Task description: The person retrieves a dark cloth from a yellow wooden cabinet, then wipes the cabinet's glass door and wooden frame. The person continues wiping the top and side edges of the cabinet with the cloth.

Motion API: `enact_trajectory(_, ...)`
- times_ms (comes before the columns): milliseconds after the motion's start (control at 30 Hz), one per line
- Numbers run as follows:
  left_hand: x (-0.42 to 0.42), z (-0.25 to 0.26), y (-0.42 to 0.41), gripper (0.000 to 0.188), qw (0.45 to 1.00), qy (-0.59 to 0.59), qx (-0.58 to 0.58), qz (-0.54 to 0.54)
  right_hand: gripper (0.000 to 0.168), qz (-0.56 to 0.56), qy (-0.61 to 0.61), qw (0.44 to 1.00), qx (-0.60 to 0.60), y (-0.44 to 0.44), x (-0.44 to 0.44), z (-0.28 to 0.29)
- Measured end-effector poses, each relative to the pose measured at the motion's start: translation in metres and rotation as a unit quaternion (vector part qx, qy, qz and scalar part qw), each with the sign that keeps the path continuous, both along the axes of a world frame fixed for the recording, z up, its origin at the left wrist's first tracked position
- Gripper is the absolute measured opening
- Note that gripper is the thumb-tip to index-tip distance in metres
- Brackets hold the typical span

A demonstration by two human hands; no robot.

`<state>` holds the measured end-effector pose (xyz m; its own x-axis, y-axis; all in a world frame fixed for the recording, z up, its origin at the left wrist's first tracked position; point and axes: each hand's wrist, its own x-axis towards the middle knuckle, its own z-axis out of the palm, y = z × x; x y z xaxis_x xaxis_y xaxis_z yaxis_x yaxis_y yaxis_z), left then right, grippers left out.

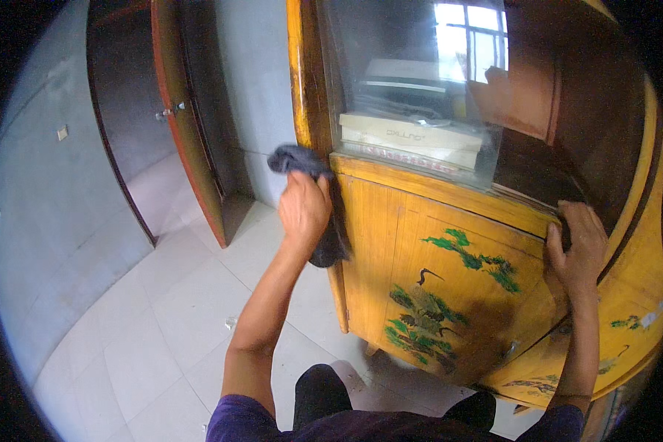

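My left hand (305,209) grips a dark grey cloth (331,243) against the left edge of a yellow wooden cabinet (364,232). Part of the cloth bunches above my fingers and the rest hangs below, slightly blurred. On the right, my right hand (577,251) rests on the ledge above the cabinet's lower doors, its fingers over the edge and no object seen in it. Between my hands stands a glass pane (414,110) over the cabinet's upper compartment. Behind the glass lies a pale cardboard box (409,135) bearing writing. Painted cranes and pine branches (425,315) decorate the door below.
An open wooden door (190,127) with a metal handle stands at the left, beside a blue-grey wall (50,193) with a switch. Light floor tiles (160,326) run up to the cabinet, with small debris (231,322) on them. The compartment's right part is unglazed.
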<state>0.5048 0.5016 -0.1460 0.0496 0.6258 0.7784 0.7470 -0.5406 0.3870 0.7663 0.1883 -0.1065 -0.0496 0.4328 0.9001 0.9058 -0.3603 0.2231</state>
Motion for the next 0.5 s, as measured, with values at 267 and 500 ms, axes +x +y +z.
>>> enact_trajectory(267,0.005,0.15,0.022,0.031,0.99,0.006,0.14,-0.031,0.029,-0.009,0.058,0.998,-0.03,0.0,-0.005,0.004)
enact_trajectory(500,0.006,0.141,0.005,0.032,0.992,-0.019,0.123,0.009,0.028,-0.004,0.016,1.0,-0.021,-0.002,-0.004,0.003)
